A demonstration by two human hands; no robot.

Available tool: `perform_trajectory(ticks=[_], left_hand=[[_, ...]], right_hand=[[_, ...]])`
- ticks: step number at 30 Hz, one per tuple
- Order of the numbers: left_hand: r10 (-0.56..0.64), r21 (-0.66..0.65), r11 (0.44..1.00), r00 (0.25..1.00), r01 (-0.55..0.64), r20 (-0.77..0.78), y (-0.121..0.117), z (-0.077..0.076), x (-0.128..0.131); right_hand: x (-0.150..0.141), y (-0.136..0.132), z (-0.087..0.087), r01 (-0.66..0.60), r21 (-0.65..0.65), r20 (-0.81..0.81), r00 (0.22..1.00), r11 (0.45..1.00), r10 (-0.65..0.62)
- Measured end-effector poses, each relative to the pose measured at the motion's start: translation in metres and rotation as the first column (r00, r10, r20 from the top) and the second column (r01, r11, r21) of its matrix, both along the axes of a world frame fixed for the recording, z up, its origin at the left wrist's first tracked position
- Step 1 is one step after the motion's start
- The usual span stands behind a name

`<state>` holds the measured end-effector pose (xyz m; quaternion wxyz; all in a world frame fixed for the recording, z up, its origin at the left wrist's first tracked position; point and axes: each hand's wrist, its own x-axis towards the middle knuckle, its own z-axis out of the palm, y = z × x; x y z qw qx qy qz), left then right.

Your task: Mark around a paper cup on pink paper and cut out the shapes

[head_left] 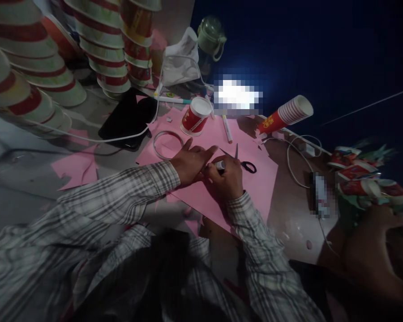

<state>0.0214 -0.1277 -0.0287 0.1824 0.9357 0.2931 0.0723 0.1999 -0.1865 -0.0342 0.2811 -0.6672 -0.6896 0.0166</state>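
Observation:
A large pink paper sheet (255,179) lies on the table in front of me. My left hand (191,161) rests on it with fingers stretched flat, pressing the paper down. Just to its right, my right hand (226,176) is closed around a white marker (220,165), its tip at the paper beside my left fingers. Black-handled scissors (245,164) lie on the sheet right behind my right hand. Both sleeves are plaid.
A red-and-white paper cup (195,117) stands behind my hands, a wire ring (168,144) to its left, a pen (227,129) to its right. Cup stacks (104,49) fill the back left; one stack (287,114) lies sideways. Another person's hand (372,250) is at right.

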Motion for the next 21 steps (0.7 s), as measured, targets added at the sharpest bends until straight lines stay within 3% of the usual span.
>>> perform_trajectory(ticks=[5,9,13,18,21], left_hand=[[0.006,-0.017,1.000,1.000,-0.006,-0.005,0.0009,-0.0025,-0.0004],[0.010,0.004,1.000,1.000,-0.010,0.013,0.0006,-0.0051,-0.0002],[0.005,0.003,1.000,1.000,-0.005,0.009,0.0007,-0.0060,0.0004],[0.004,0.009,1.000,1.000,-0.004,-0.023,0.0010,-0.0024,0.0005],[0.000,-0.018,1.000,1.000,0.000,-0.015,0.0012,-0.0012,0.0004]], right_hand=[[0.0004,0.0009,0.0018,0.069,-0.017,-0.031,0.997,0.997,-0.069],[-0.0002,0.0007,0.0041,-0.023,-0.036,-0.003,1.000,0.999,0.023],[0.0024,0.0007,0.0070,0.062,-0.028,-0.048,0.997,0.998,-0.063],[0.0023,0.0010,0.0071,-0.055,-0.052,-0.017,0.998,0.997,0.054],[0.0024,0.0022,0.0057,0.038,-0.035,-0.075,0.996,0.999,-0.041]])
